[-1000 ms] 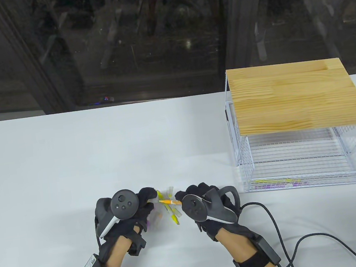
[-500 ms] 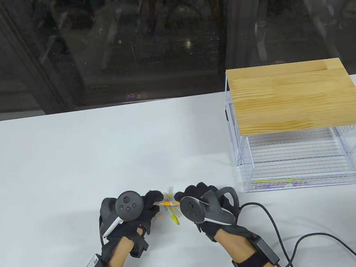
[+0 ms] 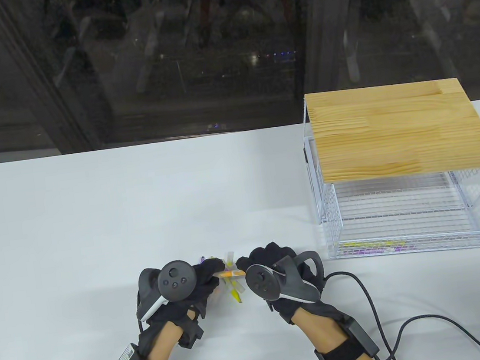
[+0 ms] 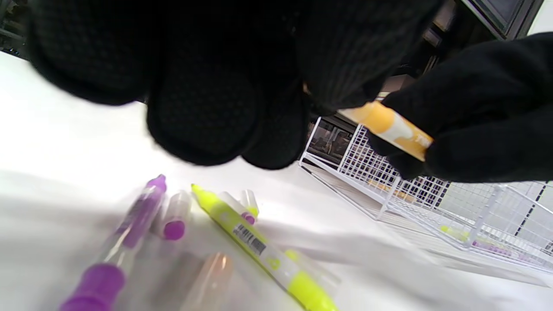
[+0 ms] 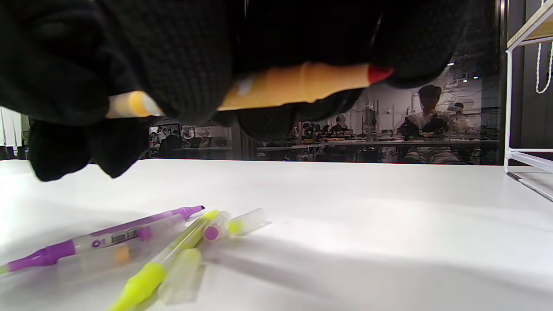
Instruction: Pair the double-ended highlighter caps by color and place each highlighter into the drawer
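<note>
An orange highlighter (image 3: pixel 230 273) is held level just above the table between both hands. My left hand (image 3: pixel 211 272) pinches its left end and my right hand (image 3: pixel 247 266) grips its right part. In the right wrist view the orange highlighter (image 5: pixel 293 84) shows a bare red-orange tip at its right end. On the table beneath lie a yellow highlighter (image 4: pixel 259 246), a purple highlighter (image 4: pixel 129 233) and loose clear caps, among them a purple-ended cap (image 4: pixel 175 218). Whether a cap sits under my left fingers (image 4: pixel 203 108) is hidden.
A white wire drawer (image 3: pixel 419 250) stands pulled out at the right under a wooden top (image 3: pixel 400 129), with yellow and purple highlighters (image 3: pixel 375 247) lying along its front. A black cable (image 3: pixel 368 300) runs from my right wrist across the table.
My left hand has slid right along the orange highlighter toward my right hand, so less of its barrel shows between them. My right hand has barely moved.
</note>
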The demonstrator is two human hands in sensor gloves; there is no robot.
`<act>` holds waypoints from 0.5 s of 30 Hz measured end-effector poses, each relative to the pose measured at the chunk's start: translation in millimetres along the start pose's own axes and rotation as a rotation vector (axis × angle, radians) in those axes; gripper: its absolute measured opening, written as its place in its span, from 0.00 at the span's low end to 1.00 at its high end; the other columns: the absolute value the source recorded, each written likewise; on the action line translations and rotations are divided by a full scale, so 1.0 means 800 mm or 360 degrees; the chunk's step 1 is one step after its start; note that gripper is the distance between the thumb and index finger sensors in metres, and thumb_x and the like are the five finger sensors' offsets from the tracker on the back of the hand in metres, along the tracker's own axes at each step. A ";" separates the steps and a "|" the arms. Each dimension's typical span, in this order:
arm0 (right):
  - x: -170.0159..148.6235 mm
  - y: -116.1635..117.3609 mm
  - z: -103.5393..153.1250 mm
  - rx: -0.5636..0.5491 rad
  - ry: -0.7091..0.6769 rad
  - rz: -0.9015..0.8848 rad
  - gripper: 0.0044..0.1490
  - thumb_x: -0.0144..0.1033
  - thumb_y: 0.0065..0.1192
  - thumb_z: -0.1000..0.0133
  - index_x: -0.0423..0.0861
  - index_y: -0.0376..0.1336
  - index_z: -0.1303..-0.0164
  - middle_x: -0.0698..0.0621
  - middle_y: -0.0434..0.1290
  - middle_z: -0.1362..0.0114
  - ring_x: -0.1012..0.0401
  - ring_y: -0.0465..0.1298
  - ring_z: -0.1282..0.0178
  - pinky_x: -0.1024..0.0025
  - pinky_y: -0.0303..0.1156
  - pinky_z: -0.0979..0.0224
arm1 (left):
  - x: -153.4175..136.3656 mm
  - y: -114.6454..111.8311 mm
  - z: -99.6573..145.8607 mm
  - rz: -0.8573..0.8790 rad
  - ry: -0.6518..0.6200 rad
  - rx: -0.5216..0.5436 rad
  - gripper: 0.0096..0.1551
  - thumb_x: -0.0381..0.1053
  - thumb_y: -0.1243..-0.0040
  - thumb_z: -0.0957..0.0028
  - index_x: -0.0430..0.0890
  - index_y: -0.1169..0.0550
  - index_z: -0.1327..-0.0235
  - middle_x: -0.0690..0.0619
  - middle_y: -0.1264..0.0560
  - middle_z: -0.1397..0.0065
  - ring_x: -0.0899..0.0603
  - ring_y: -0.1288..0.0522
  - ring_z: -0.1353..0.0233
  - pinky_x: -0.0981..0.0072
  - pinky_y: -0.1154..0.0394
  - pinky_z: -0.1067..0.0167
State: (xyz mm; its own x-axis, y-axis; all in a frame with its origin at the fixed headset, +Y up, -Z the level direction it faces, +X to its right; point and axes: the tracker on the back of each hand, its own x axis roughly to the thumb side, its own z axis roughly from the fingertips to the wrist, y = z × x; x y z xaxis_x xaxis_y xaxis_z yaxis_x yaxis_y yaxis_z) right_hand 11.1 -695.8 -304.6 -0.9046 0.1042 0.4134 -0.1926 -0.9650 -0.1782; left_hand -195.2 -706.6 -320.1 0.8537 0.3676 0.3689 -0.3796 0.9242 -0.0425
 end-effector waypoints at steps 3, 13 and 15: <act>0.004 -0.002 0.002 -0.0053 -0.0052 0.0055 0.27 0.43 0.75 0.55 0.59 0.76 0.43 0.55 0.82 0.40 0.51 0.78 0.40 0.49 0.73 0.35 | 0.003 0.000 0.001 -0.0001 -0.0039 0.0012 0.26 0.50 0.32 0.58 0.55 0.17 0.42 0.53 0.10 0.49 0.45 0.11 0.60 0.46 0.16 0.59; 0.010 -0.004 0.004 -0.0092 -0.0132 0.0170 0.27 0.40 0.75 0.55 0.58 0.76 0.44 0.55 0.82 0.40 0.51 0.78 0.40 0.50 0.73 0.34 | 0.012 -0.004 0.002 -0.0060 -0.0127 0.0075 0.26 0.49 0.32 0.59 0.54 0.17 0.43 0.51 0.10 0.52 0.47 0.11 0.63 0.48 0.15 0.60; 0.010 -0.005 0.004 -0.0096 -0.0147 0.0185 0.27 0.40 0.75 0.55 0.57 0.76 0.44 0.55 0.82 0.40 0.51 0.78 0.40 0.50 0.73 0.34 | 0.014 -0.006 0.002 -0.0075 -0.0139 0.0080 0.26 0.49 0.32 0.59 0.54 0.17 0.43 0.51 0.10 0.53 0.47 0.11 0.63 0.48 0.15 0.60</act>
State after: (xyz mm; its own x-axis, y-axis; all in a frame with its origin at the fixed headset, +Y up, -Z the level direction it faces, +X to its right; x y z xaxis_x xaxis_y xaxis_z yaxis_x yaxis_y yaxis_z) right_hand 5.9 -691.8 -297.8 -0.8839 -0.0328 0.4664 -0.1133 -0.9528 -0.2818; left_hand -184.5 -706.9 -314.1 0.8374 0.3112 0.4492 -0.3588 0.9331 0.0225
